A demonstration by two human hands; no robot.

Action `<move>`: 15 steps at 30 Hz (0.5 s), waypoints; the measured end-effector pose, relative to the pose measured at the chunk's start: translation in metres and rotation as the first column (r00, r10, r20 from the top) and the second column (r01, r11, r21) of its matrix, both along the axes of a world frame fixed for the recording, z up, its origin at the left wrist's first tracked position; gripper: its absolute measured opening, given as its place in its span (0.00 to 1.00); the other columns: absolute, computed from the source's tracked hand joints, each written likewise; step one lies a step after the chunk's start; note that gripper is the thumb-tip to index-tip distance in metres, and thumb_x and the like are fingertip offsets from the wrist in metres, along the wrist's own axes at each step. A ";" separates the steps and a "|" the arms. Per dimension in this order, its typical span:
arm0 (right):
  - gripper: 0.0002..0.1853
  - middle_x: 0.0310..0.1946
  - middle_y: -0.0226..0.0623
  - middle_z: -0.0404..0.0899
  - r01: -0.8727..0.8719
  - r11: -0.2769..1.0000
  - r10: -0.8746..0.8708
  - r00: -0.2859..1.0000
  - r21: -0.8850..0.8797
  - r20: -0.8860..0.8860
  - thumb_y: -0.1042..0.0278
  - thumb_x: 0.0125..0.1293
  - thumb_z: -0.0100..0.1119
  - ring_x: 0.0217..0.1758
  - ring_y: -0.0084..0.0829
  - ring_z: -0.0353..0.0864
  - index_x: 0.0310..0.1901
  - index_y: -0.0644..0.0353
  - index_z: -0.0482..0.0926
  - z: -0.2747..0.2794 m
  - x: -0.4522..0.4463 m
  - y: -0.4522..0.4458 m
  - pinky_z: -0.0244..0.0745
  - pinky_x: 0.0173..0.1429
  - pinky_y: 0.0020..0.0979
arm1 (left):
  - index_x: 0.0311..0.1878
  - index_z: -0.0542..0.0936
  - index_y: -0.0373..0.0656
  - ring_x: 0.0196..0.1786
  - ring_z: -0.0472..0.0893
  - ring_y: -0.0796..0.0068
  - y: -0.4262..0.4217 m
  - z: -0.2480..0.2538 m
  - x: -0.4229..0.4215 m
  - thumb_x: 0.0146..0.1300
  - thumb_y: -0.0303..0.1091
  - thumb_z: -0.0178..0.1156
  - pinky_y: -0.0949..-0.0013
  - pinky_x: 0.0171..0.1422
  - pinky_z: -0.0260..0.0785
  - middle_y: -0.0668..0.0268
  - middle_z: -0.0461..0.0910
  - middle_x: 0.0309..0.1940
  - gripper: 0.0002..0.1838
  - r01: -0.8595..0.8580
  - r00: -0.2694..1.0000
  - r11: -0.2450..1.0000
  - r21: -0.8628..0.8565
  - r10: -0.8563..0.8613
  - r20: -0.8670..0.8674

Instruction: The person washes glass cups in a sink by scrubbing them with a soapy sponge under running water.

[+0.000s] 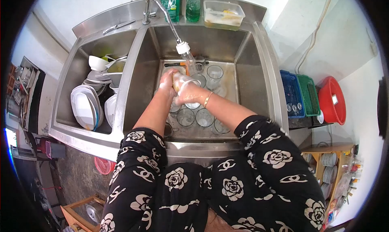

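Both hands are together over the right basin of a steel sink [253, 82], covered in white suds. My left hand [167, 83] is closed around a soapy yellowish sponge [176, 81]. Beside it, my right hand [190, 91] curls round a foamy item that looks like a glass, mostly hidden by fingers and suds. Several clear glasses [204, 117] stand on the basin floor below and around the hands. The faucet's white spray head [183, 48] hangs just above them, with a clear stream or nozzle under it.
White plates [84, 106] and a bowl [97, 64] fill the left basin. Behind the sink are a green pouch [170, 5], a bottle [193, 7] and a sudsy plastic tub [223, 16]. Blue [291, 90] and green baskets [308, 95] and a red basin [332, 100] stand right.
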State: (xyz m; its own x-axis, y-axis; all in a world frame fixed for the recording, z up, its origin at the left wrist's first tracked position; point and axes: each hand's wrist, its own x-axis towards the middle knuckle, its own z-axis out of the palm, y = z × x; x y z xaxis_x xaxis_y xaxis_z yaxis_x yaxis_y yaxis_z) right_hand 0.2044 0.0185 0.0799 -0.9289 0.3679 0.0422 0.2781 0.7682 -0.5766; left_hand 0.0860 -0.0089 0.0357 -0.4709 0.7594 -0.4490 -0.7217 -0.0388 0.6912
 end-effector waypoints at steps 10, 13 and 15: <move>0.32 0.53 0.52 0.71 -0.044 0.953 0.014 0.995 -0.299 -0.101 0.68 0.40 0.68 0.57 0.44 0.71 0.52 0.66 0.72 0.006 -0.002 0.001 0.65 0.64 0.34 | 0.41 0.75 0.44 0.37 0.79 0.61 0.011 -0.010 -0.028 0.57 0.36 0.59 0.53 0.43 0.74 0.59 0.78 0.37 0.11 0.167 0.938 0.974 0.150 -0.204 0.279; 0.33 0.55 0.50 0.71 -0.090 0.991 0.100 0.990 0.101 -0.100 0.63 0.43 0.66 0.60 0.42 0.68 0.55 0.64 0.72 -0.019 0.003 -0.004 0.61 0.67 0.36 | 0.47 0.76 0.42 0.39 0.79 0.60 0.003 -0.011 -0.007 0.55 0.35 0.62 0.53 0.44 0.74 0.57 0.78 0.40 0.17 -0.008 0.995 0.979 -0.205 -0.014 -0.103; 0.32 0.58 0.47 0.69 -0.239 0.769 0.145 0.969 0.592 0.201 0.54 0.52 0.59 0.65 0.38 0.63 0.58 0.62 0.70 -0.016 0.014 -0.008 0.55 0.70 0.35 | 0.45 0.74 0.33 0.35 0.79 0.61 0.006 0.003 0.011 0.57 0.35 0.58 0.56 0.42 0.76 0.55 0.76 0.41 0.17 -0.202 0.942 0.918 -0.341 0.087 -0.326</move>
State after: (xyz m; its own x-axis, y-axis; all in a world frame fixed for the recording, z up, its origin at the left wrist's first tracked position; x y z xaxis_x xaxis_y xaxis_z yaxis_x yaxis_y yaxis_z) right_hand 0.2183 0.0104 0.0638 -0.9905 0.1217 0.0637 0.1256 0.9902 0.0613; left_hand 0.0966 -0.0028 0.0383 -0.7180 0.4826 -0.5016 -0.4854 0.1693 0.8577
